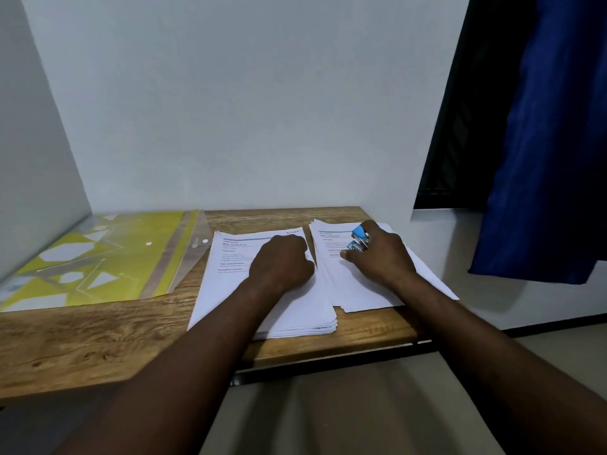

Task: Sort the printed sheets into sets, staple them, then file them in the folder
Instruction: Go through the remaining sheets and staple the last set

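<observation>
left hand (pixel 281 262) rests on paper stack (pixel 230 290) right of folder (pixel 98 257), fingers curled, cannot tell if gripping. right hand (pixel 381 257) farther right wraps fingers round blue stapler (pixel 359 239)

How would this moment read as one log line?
left hand: curled on left stack | right hand: holds blue stapler over right stack | folder: aside

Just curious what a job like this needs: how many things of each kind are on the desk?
paper stacks: 2, the left stack and the right stack
stapler: 1
folder: 1
Total: 4
</observation>
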### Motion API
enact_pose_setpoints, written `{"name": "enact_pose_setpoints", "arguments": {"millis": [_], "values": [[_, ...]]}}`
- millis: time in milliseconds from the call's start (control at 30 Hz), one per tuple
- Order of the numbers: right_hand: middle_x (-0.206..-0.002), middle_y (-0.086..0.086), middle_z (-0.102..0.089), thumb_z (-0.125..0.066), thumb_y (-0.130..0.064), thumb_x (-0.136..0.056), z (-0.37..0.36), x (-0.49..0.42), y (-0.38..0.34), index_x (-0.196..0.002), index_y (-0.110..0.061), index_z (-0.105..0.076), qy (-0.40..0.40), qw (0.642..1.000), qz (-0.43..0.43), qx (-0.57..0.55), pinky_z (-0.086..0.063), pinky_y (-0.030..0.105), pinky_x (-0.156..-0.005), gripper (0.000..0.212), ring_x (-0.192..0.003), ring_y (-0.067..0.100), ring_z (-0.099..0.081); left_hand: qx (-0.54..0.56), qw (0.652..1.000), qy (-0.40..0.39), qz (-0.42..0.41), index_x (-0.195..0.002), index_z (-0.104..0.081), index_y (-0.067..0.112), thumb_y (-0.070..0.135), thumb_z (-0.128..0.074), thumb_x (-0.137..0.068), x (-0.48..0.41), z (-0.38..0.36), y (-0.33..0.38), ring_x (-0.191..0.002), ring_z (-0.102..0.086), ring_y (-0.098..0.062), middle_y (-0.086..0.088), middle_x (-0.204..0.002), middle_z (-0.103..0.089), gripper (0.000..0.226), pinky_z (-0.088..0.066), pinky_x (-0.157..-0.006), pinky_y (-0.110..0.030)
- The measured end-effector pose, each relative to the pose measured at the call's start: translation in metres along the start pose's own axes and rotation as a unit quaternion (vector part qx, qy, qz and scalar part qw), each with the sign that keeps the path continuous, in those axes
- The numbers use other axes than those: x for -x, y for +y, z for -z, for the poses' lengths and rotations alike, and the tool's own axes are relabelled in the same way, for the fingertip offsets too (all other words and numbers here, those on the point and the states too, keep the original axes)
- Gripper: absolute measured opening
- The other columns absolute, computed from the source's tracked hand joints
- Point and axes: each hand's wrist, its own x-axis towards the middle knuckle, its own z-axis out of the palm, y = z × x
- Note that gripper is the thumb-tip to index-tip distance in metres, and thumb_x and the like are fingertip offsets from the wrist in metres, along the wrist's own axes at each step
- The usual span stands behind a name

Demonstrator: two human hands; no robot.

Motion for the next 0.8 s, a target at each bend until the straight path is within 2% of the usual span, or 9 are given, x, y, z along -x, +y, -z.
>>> {"name": "enact_pose_setpoints", "arguments": {"millis": [100, 167, 233, 333, 400, 533, 667, 733, 800], "values": [[-0.123, 0.008, -0.071, -0.080, -0.046, -0.089, 0.008, -0.008, 0.015, -0.135, -0.030, -0.054, 0.005, 0.998, 0.002, 0.062, -0.050, 0.032, -0.079, 0.056, -0.105, 0.029, -0.066, -0.008, 1.000, -0.027, 0.000, -0.122, -0.070, 0.020, 0.048, -0.071, -0.090, -0.027, -0.016, 0.013, -0.121, -0.062, -0.030, -0.004, -0.124, -0.072, 0.042, -0.054, -0.095, -0.039], [-0.122, 0.008, -0.071, -0.079, -0.047, -0.089, 0.011, -0.014, 0.028, -0.135, -0.031, -0.053, 0.004, 0.996, -0.008, 0.086, -0.054, 0.034, -0.081, 0.055, -0.104, 0.030, -0.066, -0.018, 0.999, -0.045, 0.012, -0.119, -0.066, 0.020, 0.055, -0.070, -0.086, -0.043, -0.027, 0.020, -0.124, -0.059, -0.033, -0.007, -0.124, -0.071, 0.049, -0.052, -0.098, -0.042], [-0.120, 0.009, -0.072, -0.079, -0.048, -0.088, 0.015, -0.020, 0.041, -0.134, -0.031, -0.053, 0.010, 0.995, -0.025, 0.091, -0.056, 0.036, -0.081, 0.056, -0.102, 0.031, -0.067, -0.006, 0.999, -0.043, 0.029, -0.114, -0.066, 0.019, 0.052, -0.070, -0.086, -0.055, -0.035, 0.024, -0.123, -0.059, -0.034, -0.009, -0.121, -0.070, 0.044, -0.053, -0.096, -0.041], [-0.114, 0.009, -0.071, -0.078, -0.056, -0.087, 0.032, -0.029, 0.061, -0.131, -0.027, -0.054, 0.047, 0.993, -0.058, 0.089, -0.047, 0.033, -0.075, 0.058, -0.102, 0.034, -0.066, 0.012, 0.998, -0.022, 0.051, -0.110, -0.069, 0.016, 0.036, -0.067, -0.086, -0.064, -0.040, 0.034, -0.112, -0.064, -0.033, -0.008, -0.114, -0.072, 0.031, -0.051, -0.082, -0.035], [-0.113, 0.008, -0.070, -0.075, -0.065, -0.087, 0.045, -0.034, 0.080, -0.133, -0.024, -0.054, 0.067, 0.990, -0.090, 0.091, -0.044, 0.033, -0.073, 0.065, -0.100, 0.032, -0.066, 0.016, 0.997, -0.026, 0.066, -0.107, -0.070, 0.018, 0.032, -0.063, -0.082, -0.069, -0.044, 0.041, -0.105, -0.067, -0.032, -0.007, -0.109, -0.074, 0.030, -0.051, -0.075, -0.033], [-0.123, 0.008, -0.069, -0.070, -0.074, -0.085, 0.045, -0.051, 0.111, -0.137, -0.015, -0.057, 0.007, 0.981, -0.162, 0.104, -0.044, 0.032, -0.075, 0.080, -0.097, 0.025, -0.060, 0.027, 0.996, -0.023, 0.087, -0.102, -0.067, 0.018, 0.028, -0.061, -0.080, -0.088, -0.046, 0.043, -0.102, -0.065, -0.032, -0.004, -0.104, -0.071, 0.025, -0.050, -0.076, -0.034], [-0.108, 0.004, -0.071, -0.073, -0.075, -0.079, 0.032, -0.053, 0.131, -0.114, -0.013, -0.067, -0.031, 0.980, -0.195, 0.010, -0.048, 0.034, -0.076, 0.072, -0.095, 0.023, -0.065, 0.076, 0.990, 0.000, 0.119, -0.086, -0.056, 0.017, 0.020, -0.062, -0.082, -0.092, -0.043, 0.048, -0.097, -0.062, -0.032, -0.005, -0.095, -0.060, 0.008, -0.046, -0.075, -0.033], [-0.102, 0.005, -0.073, -0.078, -0.071, -0.078, 0.029, -0.052, 0.138, -0.106, -0.014, -0.068, -0.020, 0.979, -0.201, -0.023, -0.050, 0.035, -0.076, 0.064, -0.092, 0.024, -0.068, 0.107, 0.985, -0.002, 0.138, -0.079, -0.052, 0.018, 0.020, -0.065, -0.082, -0.091, -0.046, 0.050, -0.093, -0.060, -0.030, -0.003, -0.093, -0.060, 0.013, -0.045, -0.073, -0.032], [-0.109, 0.005, -0.074, -0.079, -0.069, -0.077, 0.030, -0.049, 0.139, -0.112, -0.016, -0.069, -0.012, 0.980, -0.197, -0.020, -0.051, 0.034, -0.079, 0.064, -0.097, 0.025, -0.068, 0.143, 0.978, -0.007, 0.153, -0.079, -0.052, 0.020, 0.021, -0.071, -0.081, -0.092, -0.045, 0.053, -0.092, -0.060, -0.029, -0.003, -0.095, -0.062, 0.019, -0.044, -0.072, -0.031]]}}
